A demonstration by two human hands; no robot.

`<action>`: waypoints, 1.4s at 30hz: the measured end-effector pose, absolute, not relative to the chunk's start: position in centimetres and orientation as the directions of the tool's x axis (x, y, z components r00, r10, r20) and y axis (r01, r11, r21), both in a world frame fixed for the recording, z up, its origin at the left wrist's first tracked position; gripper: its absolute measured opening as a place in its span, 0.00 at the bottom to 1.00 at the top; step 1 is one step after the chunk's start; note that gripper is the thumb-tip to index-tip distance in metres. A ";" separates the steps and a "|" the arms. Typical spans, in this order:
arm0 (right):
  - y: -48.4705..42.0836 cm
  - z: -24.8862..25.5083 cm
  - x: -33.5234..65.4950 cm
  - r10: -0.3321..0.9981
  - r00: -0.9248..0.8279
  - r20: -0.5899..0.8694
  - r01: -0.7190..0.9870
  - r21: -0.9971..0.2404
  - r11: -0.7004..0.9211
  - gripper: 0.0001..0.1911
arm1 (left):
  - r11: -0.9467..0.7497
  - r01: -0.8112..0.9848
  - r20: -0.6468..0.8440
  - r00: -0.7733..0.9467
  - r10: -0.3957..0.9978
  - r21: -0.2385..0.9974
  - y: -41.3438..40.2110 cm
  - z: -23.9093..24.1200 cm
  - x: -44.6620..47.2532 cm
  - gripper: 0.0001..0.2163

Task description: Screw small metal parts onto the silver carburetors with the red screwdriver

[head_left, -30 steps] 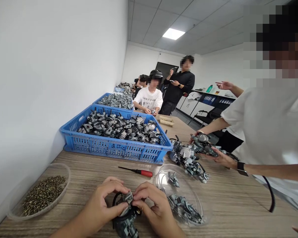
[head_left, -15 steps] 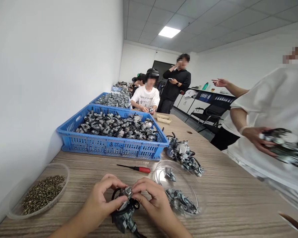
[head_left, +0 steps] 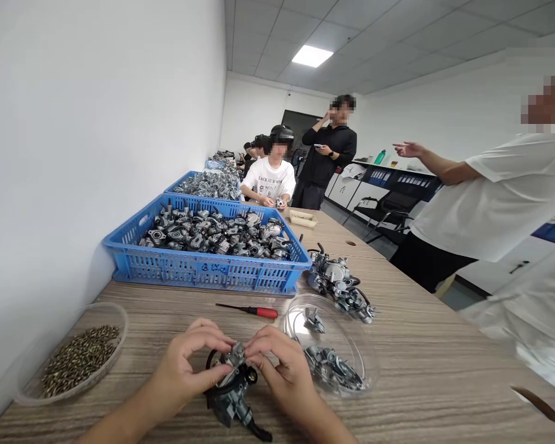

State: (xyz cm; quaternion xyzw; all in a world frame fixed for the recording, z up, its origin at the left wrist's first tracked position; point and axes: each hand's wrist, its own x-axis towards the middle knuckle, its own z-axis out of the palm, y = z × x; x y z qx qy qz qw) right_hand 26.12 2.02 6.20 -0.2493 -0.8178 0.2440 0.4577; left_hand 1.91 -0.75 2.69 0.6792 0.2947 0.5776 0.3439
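Note:
A carburetor (head_left: 229,401) with a black hose lies on the table in front of me. At its top is a small silver metal part (head_left: 235,355). My left hand (head_left: 192,357) pinches that part from the left between thumb and fingers. From the other side my right hand (head_left: 280,361) has its thumb and fingertips closed at the part's right edge; whether a screw is between them is hidden. Beyond my hands lies a screwdriver (head_left: 263,312) with a red handle. Right of my right hand, a clear round tub (head_left: 367,364) holds several small metal parts.
A blue crate (head_left: 203,277) full of carburetors stands against the wall, another blue crate (head_left: 178,183) behind it. More carburetors (head_left: 340,280) lie right of the crate. A clear tub (head_left: 123,330) of brass-coloured screws sits at left. A person (head_left: 490,191) stands at the right table edge; others are farther back.
My hands stay at the small metal part with hardly any shift. The person at right no longer shows the carburetors held in one hand, and that body has turned. My view has tilted slightly.

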 end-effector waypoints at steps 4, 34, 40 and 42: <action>2.0 6.1 26.0 0.639 -0.442 0.629 0.199 -0.626 0.754 0.06 | -0.637 0.040 0.624 0.165 0.764 0.770 -0.6 3.0 1.7 0.12; 2.8 5.5 26.3 0.580 -0.530 0.619 0.168 -0.594 0.787 0.08 | -0.641 0.185 0.587 0.273 0.762 0.745 0.1 3.2 0.2 0.03; 2.9 5.4 26.3 0.577 -0.529 0.622 0.170 -0.589 0.790 0.08 | -0.636 0.189 0.582 0.273 0.766 0.749 0.0 3.3 0.3 0.03; 2.9 5.5 26.3 0.576 -0.529 0.622 0.171 -0.587 0.791 0.08 | -0.636 0.185 0.583 0.272 0.765 0.749 0.0 3.3 0.4 0.03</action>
